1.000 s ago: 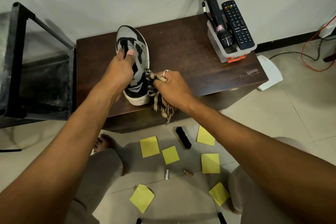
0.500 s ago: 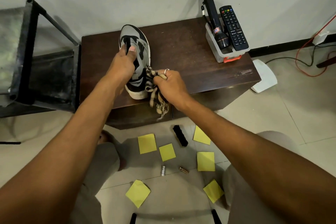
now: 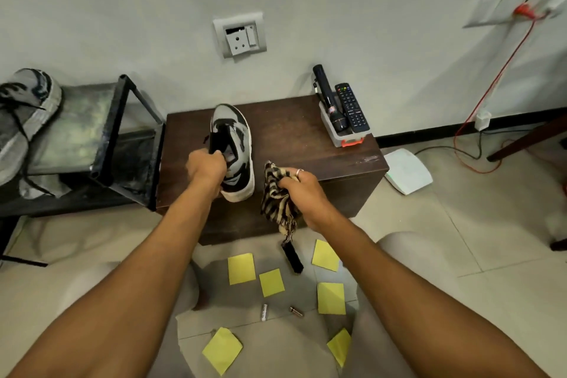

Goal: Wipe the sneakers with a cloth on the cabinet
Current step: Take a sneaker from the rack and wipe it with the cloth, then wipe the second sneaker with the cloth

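Note:
A grey, black and white sneaker (image 3: 237, 147) stands on the dark brown cabinet (image 3: 294, 138), toe toward the wall. My left hand (image 3: 206, 167) grips it at the collar near the heel. My right hand (image 3: 299, 187) holds a bunched striped black-and-beige cloth (image 3: 276, 196) just right of the sneaker, clear of it, with the fringe hanging over the cabinet's front edge. A second grey sneaker (image 3: 21, 120) lies on a metal rack at the far left.
A bin with a black torch (image 3: 329, 101) and a remote (image 3: 351, 107) stands at the cabinet's back right corner. The black metal rack (image 3: 122, 138) adjoins the cabinet's left side. Yellow notes (image 3: 241, 268), a black brush (image 3: 293, 258) and small batteries lie on the floor. Red cable runs at right.
My right hand has pulled the cloth away from the sneaker's side to the right. My left hand has shifted from the tongue back to the collar. The view has tilted up.

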`<state>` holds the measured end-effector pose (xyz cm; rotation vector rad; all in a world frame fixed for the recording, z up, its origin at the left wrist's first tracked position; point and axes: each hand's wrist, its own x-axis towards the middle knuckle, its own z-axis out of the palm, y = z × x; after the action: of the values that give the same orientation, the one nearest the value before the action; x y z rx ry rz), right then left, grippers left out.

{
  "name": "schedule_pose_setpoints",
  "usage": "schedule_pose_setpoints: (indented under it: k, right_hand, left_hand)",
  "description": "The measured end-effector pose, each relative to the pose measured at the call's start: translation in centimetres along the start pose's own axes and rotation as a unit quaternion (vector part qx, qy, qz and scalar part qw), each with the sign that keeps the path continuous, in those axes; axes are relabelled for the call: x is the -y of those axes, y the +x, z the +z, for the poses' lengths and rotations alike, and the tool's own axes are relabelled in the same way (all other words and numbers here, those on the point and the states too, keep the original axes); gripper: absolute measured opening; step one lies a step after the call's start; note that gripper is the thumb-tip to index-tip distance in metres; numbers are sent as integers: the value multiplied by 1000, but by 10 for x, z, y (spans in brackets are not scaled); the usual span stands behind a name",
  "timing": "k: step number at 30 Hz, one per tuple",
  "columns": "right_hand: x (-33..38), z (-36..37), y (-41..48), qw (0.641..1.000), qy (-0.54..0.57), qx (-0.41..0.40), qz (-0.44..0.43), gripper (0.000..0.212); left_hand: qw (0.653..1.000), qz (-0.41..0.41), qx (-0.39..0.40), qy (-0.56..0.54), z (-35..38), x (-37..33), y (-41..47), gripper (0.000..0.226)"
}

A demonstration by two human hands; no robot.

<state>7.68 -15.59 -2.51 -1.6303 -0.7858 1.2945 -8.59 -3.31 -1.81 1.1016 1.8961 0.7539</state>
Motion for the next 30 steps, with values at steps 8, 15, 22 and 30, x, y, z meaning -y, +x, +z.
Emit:
schedule_pose_setpoints:
  k: [8, 15, 22, 30]
  right_hand:
    - [19, 2, -65, 972, 212, 79, 63, 23]
    - [41, 43, -101, 975, 177, 134, 30, 34]
    - [66, 104, -118, 976, 140, 164, 1, 42]
    - [91, 140, -99, 979, 106, 175, -4, 37]
  left_hand:
    - [999, 18, -33, -31, -70, 26, -58, 16]
    - [991, 67, -67, -92, -172, -1, -77, 20]
    - [981, 90, -121, -120, -257, -20, -55, 18]
    - [980, 56, -160, -102, -298, -30, 35, 14]
